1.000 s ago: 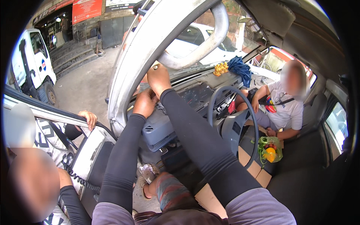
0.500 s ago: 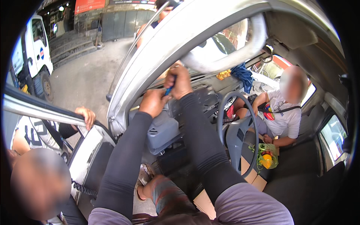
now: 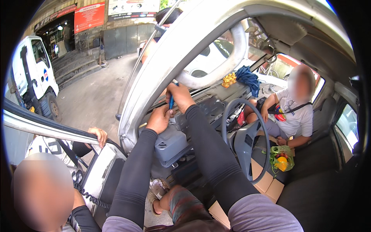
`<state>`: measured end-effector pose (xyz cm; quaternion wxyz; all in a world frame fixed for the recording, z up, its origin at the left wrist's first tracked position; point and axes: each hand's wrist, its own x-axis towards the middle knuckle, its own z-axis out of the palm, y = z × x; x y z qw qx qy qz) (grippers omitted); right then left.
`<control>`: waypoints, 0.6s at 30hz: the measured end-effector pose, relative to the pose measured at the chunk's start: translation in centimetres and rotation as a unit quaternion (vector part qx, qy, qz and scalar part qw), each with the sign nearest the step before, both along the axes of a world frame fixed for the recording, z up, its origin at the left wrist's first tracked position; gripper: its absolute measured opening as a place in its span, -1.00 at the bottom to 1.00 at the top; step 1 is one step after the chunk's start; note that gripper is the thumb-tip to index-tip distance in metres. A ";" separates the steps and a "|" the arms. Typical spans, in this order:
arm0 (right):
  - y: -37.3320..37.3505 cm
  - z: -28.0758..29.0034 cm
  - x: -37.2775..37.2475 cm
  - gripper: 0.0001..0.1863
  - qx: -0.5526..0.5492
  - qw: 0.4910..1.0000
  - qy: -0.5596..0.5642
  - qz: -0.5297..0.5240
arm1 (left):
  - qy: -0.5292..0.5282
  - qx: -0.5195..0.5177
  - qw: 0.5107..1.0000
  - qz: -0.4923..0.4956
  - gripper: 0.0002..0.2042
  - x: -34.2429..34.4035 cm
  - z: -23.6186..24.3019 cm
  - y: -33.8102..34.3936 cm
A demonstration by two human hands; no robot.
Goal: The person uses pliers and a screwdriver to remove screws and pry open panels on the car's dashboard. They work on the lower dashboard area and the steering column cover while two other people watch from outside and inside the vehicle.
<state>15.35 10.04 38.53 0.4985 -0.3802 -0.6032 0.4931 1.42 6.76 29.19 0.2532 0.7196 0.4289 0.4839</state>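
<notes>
Left of the round grey steering wheel (image 3: pixel 224 125), the slim rod-shaped tool (image 3: pixel 171 102) is blue, the tight fabric arm sleeves (image 3: pixel 214 150) plain black, the moulded plastic housing (image 3: pixel 170 146) blue-grey. Beyond the wheel, the bunched cloth (image 3: pixel 248 80) is deep blue and the shiny ornament (image 3: pixel 229 80) gold. Right of it, the round fruit (image 3: pixel 281 164) is yellow-orange; nearer and left, the fabric shorts (image 3: pixel 184 202) carry reddish stripes on grey.

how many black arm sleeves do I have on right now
2: the left sleeve runs up from the left hand, the right sleeve from the right hand; both show clearly.
</notes>
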 end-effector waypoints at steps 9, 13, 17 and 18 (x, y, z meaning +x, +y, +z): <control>6.3 3.0 0.6 -0.55 0.466 0.680 -0.556 -0.109 | 0.032 0.009 0.995 0.096 -0.78 0.2 0.2 0.3; 3.6 4.9 3.4 -0.50 0.432 0.742 -0.510 0.055 | 0.048 0.014 0.988 0.145 -0.73 -0.7 0.3 -0.4; 2.3 3.6 4.0 -0.37 0.512 0.710 -0.480 -0.049 | 0.062 -0.002 0.989 0.137 -0.69 0.6 0.9 -1.0; 1.6 3.8 3.4 -0.38 0.513 0.706 -0.483 -0.073 | 0.086 -0.002 0.986 0.144 -0.71 0.8 1.3 -1.3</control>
